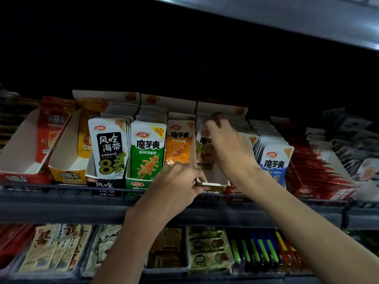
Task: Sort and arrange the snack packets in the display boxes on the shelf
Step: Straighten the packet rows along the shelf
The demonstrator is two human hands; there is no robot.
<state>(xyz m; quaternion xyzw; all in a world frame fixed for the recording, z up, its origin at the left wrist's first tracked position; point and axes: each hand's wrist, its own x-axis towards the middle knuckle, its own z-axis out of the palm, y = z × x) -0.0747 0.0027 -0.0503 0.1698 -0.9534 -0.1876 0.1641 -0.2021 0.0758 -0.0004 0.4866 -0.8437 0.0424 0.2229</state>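
Note:
A row of open display boxes stands on the upper shelf, each with upright snack packets: black-and-white packets (109,147), green packets (148,152), orange packets (178,144), brown packets (203,148) and blue packets (273,160). My left hand (174,185) pinches the front edge of the brown display box (213,186). My right hand (227,146) reaches into that box, its fingers curled over the tops of the brown packets. The front of the box behind its rim is bare cardboard.
Red box (16,158) and yellow box (67,160) sit half empty at the left. Red packets (320,171) lie at the right. A dark rail (61,191) fronts the shelf. The shelf below holds trays of packets (51,251) and coloured lighters (264,251). Another shelf overhangs.

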